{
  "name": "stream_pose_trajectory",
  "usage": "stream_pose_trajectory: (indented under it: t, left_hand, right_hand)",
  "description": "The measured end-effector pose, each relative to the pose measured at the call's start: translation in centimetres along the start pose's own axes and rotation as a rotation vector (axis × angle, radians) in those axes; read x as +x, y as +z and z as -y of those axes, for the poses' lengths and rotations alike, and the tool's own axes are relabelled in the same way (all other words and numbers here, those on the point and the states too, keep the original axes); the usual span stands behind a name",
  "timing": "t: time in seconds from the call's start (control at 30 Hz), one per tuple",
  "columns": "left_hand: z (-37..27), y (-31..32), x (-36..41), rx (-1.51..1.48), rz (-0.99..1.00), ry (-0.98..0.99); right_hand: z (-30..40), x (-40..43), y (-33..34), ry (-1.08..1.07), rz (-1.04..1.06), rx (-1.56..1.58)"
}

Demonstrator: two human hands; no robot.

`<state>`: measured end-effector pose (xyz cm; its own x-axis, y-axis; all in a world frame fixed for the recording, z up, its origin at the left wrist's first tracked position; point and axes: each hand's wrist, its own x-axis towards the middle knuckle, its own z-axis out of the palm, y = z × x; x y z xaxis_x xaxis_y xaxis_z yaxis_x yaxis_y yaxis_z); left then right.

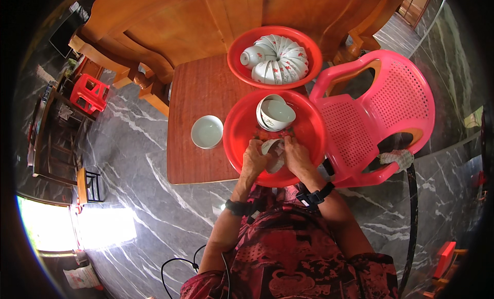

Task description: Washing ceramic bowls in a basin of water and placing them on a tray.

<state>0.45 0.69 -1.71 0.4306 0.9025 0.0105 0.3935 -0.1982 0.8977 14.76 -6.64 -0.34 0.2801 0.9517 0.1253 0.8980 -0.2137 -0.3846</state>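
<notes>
Low in the near red plastic basin, my left hand grips one side of a white bowl. My right hand is at its other side, with something pale, perhaps a cloth or suds, by its fingers inside the bowl. The bowl is tipped and partly hidden by my fingers. Just beyond my hands, two nested white bowls lean in the same basin. A single white bowl stands upright on the wooden table, left of the basin.
Behind, a second red basin holds a ring of flower-patterned bowls. A pink plastic armchair adjoins the basins at right, a cloth on its arm. A wooden bench stands behind the table. A black cable hangs at lower left.
</notes>
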Motion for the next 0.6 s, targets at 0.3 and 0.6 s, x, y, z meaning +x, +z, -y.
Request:
stream_pose_trajectory:
  t: [0.3, 0.6]
  left_hand:
    - [0.4, 0.3, 0.6, -0.002, -0.030, -0.092]
    - [2.1, 0.4, 1.2, -0.247, 0.084, -0.084]
  right_hand:
    - [0.5, 0.0, 0.4, -0.323, -0.054, 0.149]
    - [-1.2, 0.7, 0.1, -0.281, 0.315, 0.444]
